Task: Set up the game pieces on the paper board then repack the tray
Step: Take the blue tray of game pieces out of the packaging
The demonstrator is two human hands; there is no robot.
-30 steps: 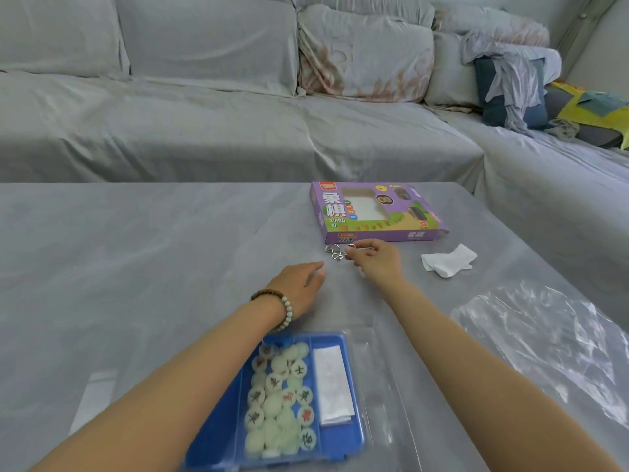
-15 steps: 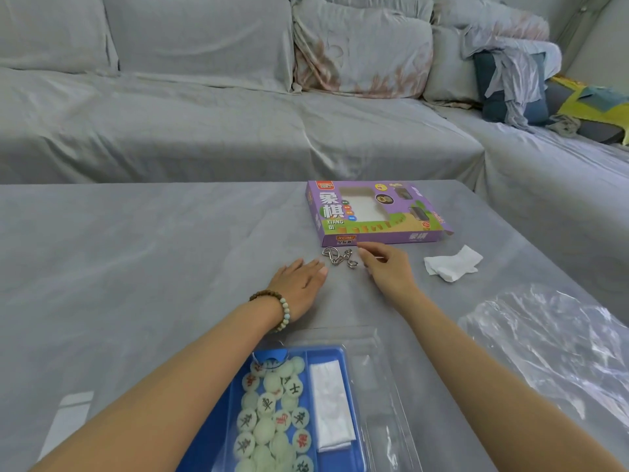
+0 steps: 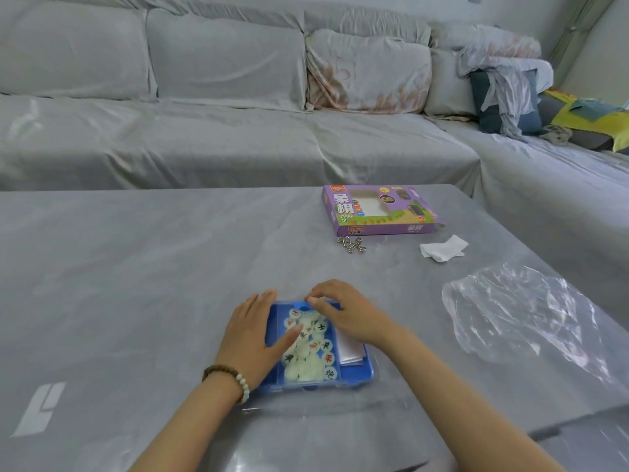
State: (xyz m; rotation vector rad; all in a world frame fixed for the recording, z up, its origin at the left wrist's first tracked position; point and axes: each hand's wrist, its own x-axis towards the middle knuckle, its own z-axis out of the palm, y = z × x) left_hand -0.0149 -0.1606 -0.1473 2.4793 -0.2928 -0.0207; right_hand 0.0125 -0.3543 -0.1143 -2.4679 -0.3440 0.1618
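Note:
A blue tray (image 3: 369,377) lies on the grey table close in front of me. Its left part is full of round white game pieces (image 3: 315,354) with red or black characters. A folded white paper (image 3: 350,352) lies in its right part, half hidden by my wrist. My left hand (image 3: 248,338) clasps the tray's left wall, fingers outside and thumb across the pieces. My right hand (image 3: 350,315) is over the far rim with its fingertips pinched together; what they pinch is hidden. A clear plastic sheet shows under the tray's near edge.
A purple game box (image 3: 377,212) lies farther back on the right, with a metal ring puzzle (image 3: 352,244) in front of it and a crumpled tissue (image 3: 442,251) beside it. A clear plastic bag (image 3: 520,318) lies at the right. A covered sofa (image 3: 238,137) stands behind the table.
Both hands have drawn back from the ring puzzle near the box and now sit on the blue tray. The ring puzzle stays on the table.

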